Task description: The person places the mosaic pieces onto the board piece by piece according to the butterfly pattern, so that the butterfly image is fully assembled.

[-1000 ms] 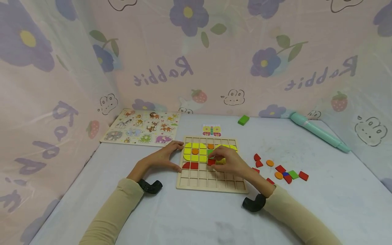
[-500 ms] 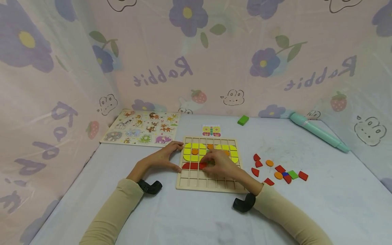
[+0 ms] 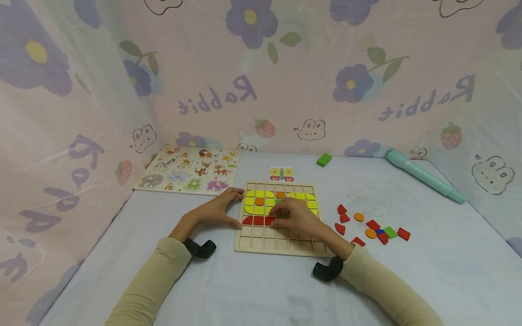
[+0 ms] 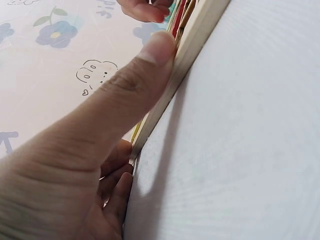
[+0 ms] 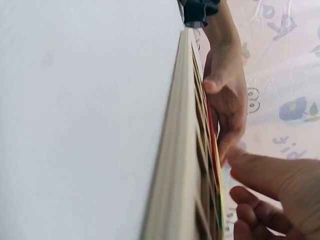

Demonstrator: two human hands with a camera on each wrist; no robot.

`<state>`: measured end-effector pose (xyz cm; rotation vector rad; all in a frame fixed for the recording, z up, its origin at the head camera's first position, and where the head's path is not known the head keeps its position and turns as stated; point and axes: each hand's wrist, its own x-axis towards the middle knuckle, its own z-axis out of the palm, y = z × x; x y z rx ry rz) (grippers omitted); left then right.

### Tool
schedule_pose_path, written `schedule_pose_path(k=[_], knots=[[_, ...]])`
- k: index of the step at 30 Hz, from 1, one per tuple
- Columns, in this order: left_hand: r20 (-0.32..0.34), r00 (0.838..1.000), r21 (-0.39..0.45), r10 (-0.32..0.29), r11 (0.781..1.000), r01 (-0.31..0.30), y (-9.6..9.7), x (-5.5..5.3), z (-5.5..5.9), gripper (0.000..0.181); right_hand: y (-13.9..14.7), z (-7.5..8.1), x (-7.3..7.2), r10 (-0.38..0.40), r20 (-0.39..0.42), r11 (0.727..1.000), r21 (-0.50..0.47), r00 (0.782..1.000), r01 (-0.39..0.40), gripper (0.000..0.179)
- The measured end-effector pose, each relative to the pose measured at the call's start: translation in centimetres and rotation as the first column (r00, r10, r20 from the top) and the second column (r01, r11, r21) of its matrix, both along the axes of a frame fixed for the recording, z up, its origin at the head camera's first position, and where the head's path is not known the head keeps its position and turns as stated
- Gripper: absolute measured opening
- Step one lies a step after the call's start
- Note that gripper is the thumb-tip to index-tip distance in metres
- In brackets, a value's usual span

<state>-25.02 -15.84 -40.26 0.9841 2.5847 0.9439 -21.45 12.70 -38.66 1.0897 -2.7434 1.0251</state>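
A wooden grid board (image 3: 261, 244) lies on the table in the head view, partly filled with flat coloured pieces. Yellow pieces (image 3: 249, 209) make two wing shapes near its top, and a row of red pieces (image 3: 258, 220) runs below the left one. My left hand (image 3: 216, 212) rests along the board's left edge, thumb low and fingers higher up; the left wrist view shows the thumb (image 4: 155, 55) against the rim. Over the board's middle, my right hand (image 3: 297, 217) has its fingertips by the row's right end. Between its thumb (image 5: 250, 167) and fingers nothing shows in the right wrist view.
Loose red, orange, green and blue pieces, among them an orange disc (image 3: 359, 217), lie right of the board. Behind it are a butterfly picture card (image 3: 281, 174) and a green block (image 3: 324, 160). An animal puzzle board (image 3: 191, 170) lies back left, a teal tube (image 3: 424, 175) back right.
My right hand has moved left with a red square, which now sits at the end of the red row; the hand has since drawn back slightly. My left hand has stayed put.
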Motion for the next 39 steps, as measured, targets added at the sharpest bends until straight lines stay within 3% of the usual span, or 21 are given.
schedule_pose_path(k=[10, 17, 23, 30, 39], knots=[[-0.001, 1.000, -0.005, 0.003, 1.000, -0.003, 0.0, 0.0, 0.0, 0.089, 7.3, 0.9, 0.5, -0.133, -0.066, 0.987, -0.096, 0.989, 0.127, 0.019], [-0.002, 1.000, -0.006, 0.007, 1.000, -0.007, 0.0, 0.1, 0.1, 0.089, 14.1, 0.7, 1.7, -0.258, -0.131, 0.964, -0.095, 0.957, 0.247, 0.021], [0.001, 1.000, -0.013, 0.017, 1.000, -0.017, 0.1, 0.2, 0.1, 0.091, 18.6, 0.8, 3.1, -0.346, -0.121, 0.938, -0.066, 0.931, 0.340, 0.023], [0.003, 1.000, -0.020, 0.026, 0.999, -0.026, 0.1, 0.1, -0.1, 0.091, 22.2, 1.8, 3.6, -0.327, -0.089, 0.943, 0.036, 0.941, 0.331, 0.022], [0.004, 1.000, -0.012, 0.018, 1.000, -0.018, 0.1, 0.1, -0.1, 0.091, 26.1, 2.0, 4.1, -0.227, 0.083, 0.965, 0.152, 0.970, 0.213, 0.030]])
